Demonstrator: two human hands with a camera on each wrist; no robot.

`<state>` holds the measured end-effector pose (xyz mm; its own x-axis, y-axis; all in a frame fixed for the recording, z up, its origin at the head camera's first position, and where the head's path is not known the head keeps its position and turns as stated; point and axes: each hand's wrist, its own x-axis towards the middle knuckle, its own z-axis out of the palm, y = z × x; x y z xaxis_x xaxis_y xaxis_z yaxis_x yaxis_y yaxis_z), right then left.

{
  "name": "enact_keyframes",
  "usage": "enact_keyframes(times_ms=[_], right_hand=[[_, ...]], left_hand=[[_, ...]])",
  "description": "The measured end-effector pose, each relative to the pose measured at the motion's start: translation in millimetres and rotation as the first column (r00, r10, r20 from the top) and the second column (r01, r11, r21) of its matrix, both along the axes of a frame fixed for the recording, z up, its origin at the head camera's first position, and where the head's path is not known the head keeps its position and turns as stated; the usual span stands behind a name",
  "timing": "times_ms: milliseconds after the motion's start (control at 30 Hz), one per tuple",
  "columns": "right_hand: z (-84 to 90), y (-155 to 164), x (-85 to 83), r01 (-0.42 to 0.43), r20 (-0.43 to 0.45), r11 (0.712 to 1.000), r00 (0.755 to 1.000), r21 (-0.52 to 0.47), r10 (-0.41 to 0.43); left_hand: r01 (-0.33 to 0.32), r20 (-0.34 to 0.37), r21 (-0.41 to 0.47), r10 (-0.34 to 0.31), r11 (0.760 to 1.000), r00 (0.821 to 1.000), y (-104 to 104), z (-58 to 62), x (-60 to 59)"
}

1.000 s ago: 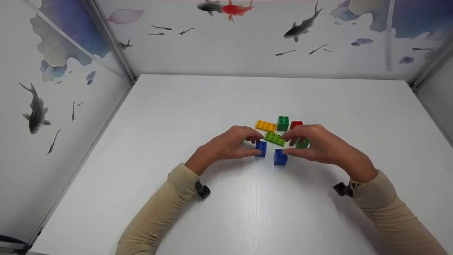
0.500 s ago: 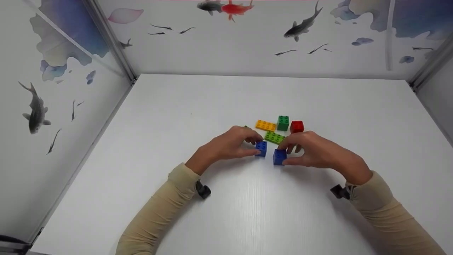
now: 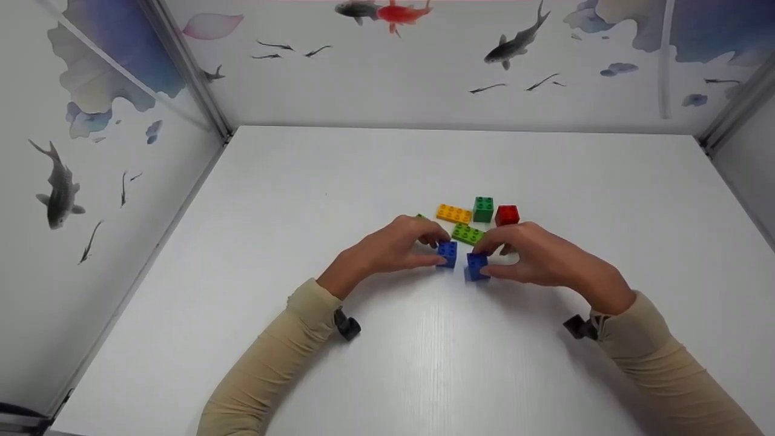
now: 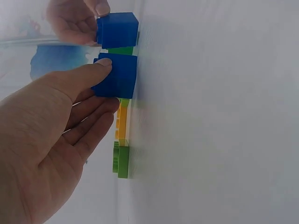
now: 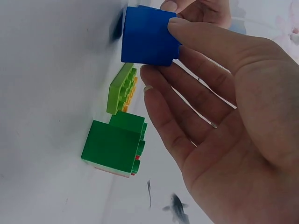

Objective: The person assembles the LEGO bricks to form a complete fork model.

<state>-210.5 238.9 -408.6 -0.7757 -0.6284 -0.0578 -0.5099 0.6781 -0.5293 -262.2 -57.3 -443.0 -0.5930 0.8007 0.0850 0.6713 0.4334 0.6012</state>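
Observation:
My left hand (image 3: 399, 245) pinches a blue building brick (image 3: 447, 254) between thumb and fingers on the white table. Just to its right, my right hand (image 3: 539, 257) holds a second blue brick (image 3: 476, 266), its thumb on the near side and fingers behind. That brick hangs slightly above the table, with a dark shadow below it in the right wrist view. From the left wrist, both bricks (image 4: 119, 77) show side by side, a small gap between them, studs facing away from the table.
Behind the hands lie a yellow flat brick (image 3: 453, 213), a lime flat brick (image 3: 466, 234), a green brick (image 3: 483, 209) and a red brick (image 3: 507, 215). Another green brick (image 5: 112, 147) sits beside my right hand. A light green piece (image 4: 122, 161) is mostly hidden behind my left hand.
My right hand has come down around the right blue brick, gripped it, and shifted it slightly left and up. The left hand has stayed in place on its brick.

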Motion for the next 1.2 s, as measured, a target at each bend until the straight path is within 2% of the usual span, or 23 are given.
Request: enact_keyframes(times_ms=[300,600,900,1200], right_hand=[[1.9,3,0.1,0.005,-0.068,0.997,0.998,-0.078,-0.01],[6.1,3,3.1,0.01,-0.093,0.99,0.995,-0.138,-0.023],[9.5,1,4.6,0.01,-0.152,0.98,0.988,-0.199,-0.041],[6.4,0,5.5,-0.014,-0.208,0.971,0.978,-0.24,-0.037]], left_hand=[[0.021,0.0,-0.003,-0.021,1.0,1.0,2,1.2,1.7],[0.04,0.0,0.021,-0.04,0.999,0.999,4,0.3,2.6],[0.025,0.007,0.027,-0.026,0.999,1.0,9,0.7,6.9],[-0.001,0.057,0.021,0.0,1.0,0.998,12,-1.4,9.7]])
